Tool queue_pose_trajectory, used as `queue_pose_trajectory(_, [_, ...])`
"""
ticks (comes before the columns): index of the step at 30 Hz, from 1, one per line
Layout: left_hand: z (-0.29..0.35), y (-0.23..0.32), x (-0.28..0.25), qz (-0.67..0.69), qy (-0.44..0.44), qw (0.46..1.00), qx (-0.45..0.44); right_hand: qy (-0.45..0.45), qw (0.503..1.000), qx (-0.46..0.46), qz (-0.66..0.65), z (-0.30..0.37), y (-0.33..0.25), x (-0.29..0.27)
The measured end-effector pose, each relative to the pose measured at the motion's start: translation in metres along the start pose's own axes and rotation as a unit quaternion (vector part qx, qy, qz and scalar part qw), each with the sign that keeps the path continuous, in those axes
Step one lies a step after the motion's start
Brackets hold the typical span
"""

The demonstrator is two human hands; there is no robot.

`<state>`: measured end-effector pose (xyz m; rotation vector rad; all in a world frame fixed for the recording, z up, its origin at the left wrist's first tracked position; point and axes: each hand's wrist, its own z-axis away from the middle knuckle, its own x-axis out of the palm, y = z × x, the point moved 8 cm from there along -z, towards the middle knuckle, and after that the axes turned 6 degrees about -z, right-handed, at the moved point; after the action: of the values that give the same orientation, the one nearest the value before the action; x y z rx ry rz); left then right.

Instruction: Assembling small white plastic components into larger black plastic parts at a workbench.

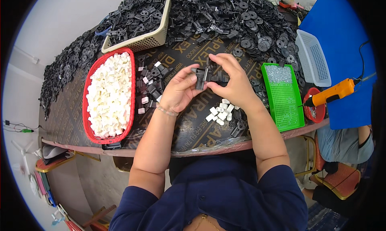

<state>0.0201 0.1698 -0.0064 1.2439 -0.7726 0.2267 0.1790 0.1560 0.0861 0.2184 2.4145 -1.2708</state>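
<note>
Above the middle of the dark table, my left hand (179,91) pinches a black plastic part (199,79) between thumb and fingers. My right hand (238,84) grips another black plastic part (208,73) by thumb and fingertips, right up against the first. Whether the two are joined I cannot tell. Beneath my right wrist lies a small heap of white plastic pieces (220,112), with a few black parts (239,128) beside it. Left of my left hand are several black parts fitted with white pieces (152,85).
A red basket (133,90) of white pieces stands left, a cream basket (161,34) of black parts behind. Black parts and discs (251,25) heap along the back. To the right: a green tray (265,84) of small metal pieces, red bowl (321,110), orange electric screwdriver (335,95), white basket (315,64).
</note>
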Motion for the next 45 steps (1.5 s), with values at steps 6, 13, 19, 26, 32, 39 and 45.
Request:
queue_pose_trajectory(6, [0.000, 0.003, 0.000, 0.006, 0.007, 0.999, 0.040, -0.049, 0.998, -0.025, 0.016, 0.004, -0.005, 0.018])
queue_pose_trajectory(13, [0.001, -0.001, 0.004, -0.005, -0.024, 0.999, 0.031, -0.051, 0.997, -0.043, 0.028, 0.005, -0.006, 0.022])
queue_pose_trajectory(19, [0.008, 0.001, 0.022, -0.077, -0.016, 0.994, 0.076, -0.039, 0.995, -0.046, 0.076, 0.003, -0.007, 0.020])
queue_pose_trajectory(26, [0.012, 0.008, 0.011, -0.503, 0.077, 0.848, 0.146, -0.057, 0.979, 0.176, -0.090, 0.003, 0.032, 0.006])
queue_pose_trajectory(32, [0.018, 0.012, 0.023, -0.467, 0.049, 0.876, 0.112, -0.064, 0.976, 0.184, -0.101, 0.005, 0.027, 0.004])
queue_pose_trajectory(39, [0.005, 0.007, -0.007, -0.142, 0.107, 0.982, 0.062, -0.211, 0.951, 0.207, 0.086, 0.022, 0.053, -0.003])
queue_pose_trajectory(45, [0.000, 0.001, -0.029, 0.003, 0.059, 0.994, 0.086, -0.351, 0.897, 0.216, 0.161, 0.036, 0.050, 0.026])
